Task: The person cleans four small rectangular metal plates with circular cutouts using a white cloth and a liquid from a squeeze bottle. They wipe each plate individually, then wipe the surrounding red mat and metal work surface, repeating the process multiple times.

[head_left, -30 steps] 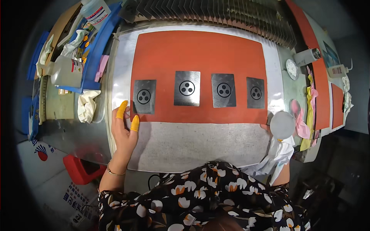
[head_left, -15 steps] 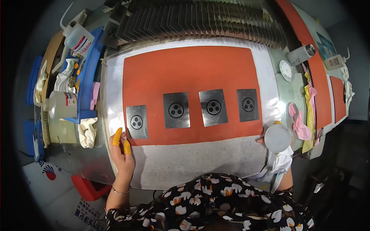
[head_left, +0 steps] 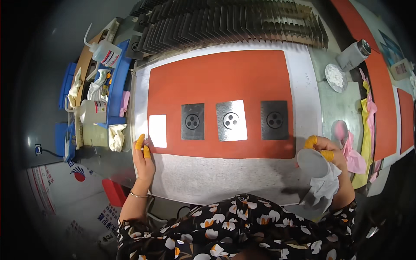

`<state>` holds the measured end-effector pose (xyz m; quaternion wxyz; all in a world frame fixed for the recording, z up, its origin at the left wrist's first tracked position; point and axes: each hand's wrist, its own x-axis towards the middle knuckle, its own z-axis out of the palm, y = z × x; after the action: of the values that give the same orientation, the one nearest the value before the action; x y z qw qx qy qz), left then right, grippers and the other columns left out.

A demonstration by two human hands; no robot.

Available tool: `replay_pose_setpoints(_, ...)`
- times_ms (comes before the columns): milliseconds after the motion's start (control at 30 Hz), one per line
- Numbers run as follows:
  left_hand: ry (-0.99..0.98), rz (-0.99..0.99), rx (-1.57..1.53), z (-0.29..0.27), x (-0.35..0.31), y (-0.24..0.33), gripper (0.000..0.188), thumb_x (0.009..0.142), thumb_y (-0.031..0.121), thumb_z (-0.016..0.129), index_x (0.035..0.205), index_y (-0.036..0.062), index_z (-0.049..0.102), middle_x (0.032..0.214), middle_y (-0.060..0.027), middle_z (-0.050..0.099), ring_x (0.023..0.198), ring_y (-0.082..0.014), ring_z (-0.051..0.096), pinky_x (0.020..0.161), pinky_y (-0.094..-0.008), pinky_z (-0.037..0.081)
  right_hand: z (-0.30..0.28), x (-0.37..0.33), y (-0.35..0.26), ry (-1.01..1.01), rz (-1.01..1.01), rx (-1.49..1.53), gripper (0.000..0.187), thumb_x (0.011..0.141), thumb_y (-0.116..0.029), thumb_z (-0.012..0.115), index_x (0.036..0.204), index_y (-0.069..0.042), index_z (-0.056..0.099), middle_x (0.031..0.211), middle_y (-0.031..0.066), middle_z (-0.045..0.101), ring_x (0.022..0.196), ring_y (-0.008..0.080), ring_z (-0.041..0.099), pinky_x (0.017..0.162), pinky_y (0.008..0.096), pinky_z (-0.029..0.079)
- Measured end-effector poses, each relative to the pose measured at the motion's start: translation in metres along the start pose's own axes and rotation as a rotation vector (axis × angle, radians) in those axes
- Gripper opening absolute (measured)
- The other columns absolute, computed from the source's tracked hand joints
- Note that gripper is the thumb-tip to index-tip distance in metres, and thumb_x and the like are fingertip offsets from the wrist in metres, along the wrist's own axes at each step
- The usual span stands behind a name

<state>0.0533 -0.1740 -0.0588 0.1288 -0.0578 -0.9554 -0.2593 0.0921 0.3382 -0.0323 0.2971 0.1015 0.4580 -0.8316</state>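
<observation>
Several flat metal plates lie in a row on an orange-red mat [head_left: 216, 78]. A pale glare covers the leftmost plate [head_left: 157, 131]. The brushed plates beside it, a dark one [head_left: 192, 130], a brighter one [head_left: 232, 132] and a dark one at the right [head_left: 274, 134], each bear a ring with three dark dots. My left hand [head_left: 144, 162], with yellow finger cots, rests open by the mat's lower left edge, beside the glaring plate. At the lower right my right hand [head_left: 331, 151], also in yellow cots, grips a round pad [head_left: 313, 163] wrapped in white cloth [head_left: 324, 185].
Thin upright plates [head_left: 234, 26] fill a rack along the back. Squeeze bottles [head_left: 107, 54] and a blue tray [head_left: 116, 93] stand left. On the right are a dish of white powder [head_left: 336, 78], a pale bottle [head_left: 353, 55] and pink cloth [head_left: 354, 160].
The view has shifted, so the bench appears moved. My right hand's cot-covered fingers now show over the tilted pad. Glare has come onto the leftmost plate and brightened the third.
</observation>
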Motion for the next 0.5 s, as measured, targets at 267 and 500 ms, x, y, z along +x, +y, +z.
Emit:
replay_pose_setpoints(267,-0.022,0.056,0.211,0.004,-0.002,0.003,0.038,0.087,-0.003,0.035,0.123,-0.002,0.046,0.108,-0.0164,0.047,0.09,-0.0271,0.051,0.08,-0.0319,0.043,-0.018,0.007,-0.004,-0.368,0.043,-0.184,0.022,0.086,-0.012,0.058,0.106,-0.003,0.054,0.099,0.0001,0.057,0.09,0.0081,0.051,0.08,0.0225,0.04)
replay_pose_setpoints(500,-0.017,0.125,0.352,0.005,-0.001,-0.004,0.039,0.087,0.0,0.037,0.125,0.0002,0.045,0.11,-0.0176,0.047,0.092,-0.0334,0.052,0.081,-0.0357,0.043,-0.017,0.004,-0.003,-0.454,0.012,-0.182,0.019,0.087,-0.007,0.054,0.106,-0.002,0.05,0.096,-0.0005,0.05,0.087,0.0061,0.045,0.078,0.0219,0.039)
